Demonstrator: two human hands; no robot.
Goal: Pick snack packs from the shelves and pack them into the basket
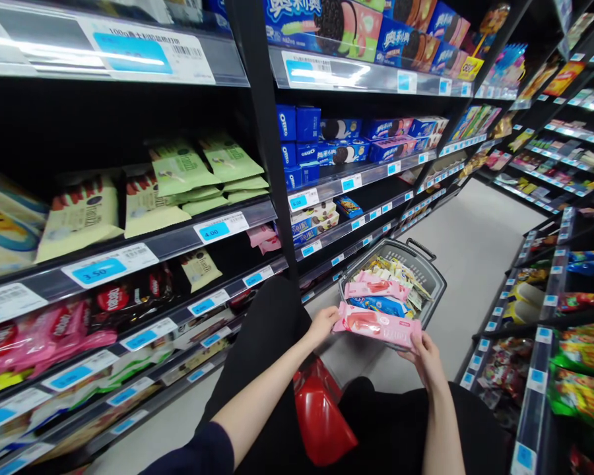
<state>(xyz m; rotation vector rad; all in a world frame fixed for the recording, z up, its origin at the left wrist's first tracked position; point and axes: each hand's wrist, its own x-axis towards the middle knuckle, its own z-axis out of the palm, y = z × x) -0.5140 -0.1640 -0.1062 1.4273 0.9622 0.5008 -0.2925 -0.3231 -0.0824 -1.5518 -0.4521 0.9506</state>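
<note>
A long pink snack packet is stretched between both my hands, just in front of a grey shopping basket. My left hand pinches its left end. At the other end, my right hand grips the corner with thumb and fingers. Inside the basket lie another pink packet, a blue packet and several pale wrapped snacks. The held packet covers the basket's near side.
Shelves on the left hold green packets, cream packets and blue Oreo boxes. A red stool-like object is between my legs. On the right stands another rack with green snack bags. Grey floor runs along the aisle.
</note>
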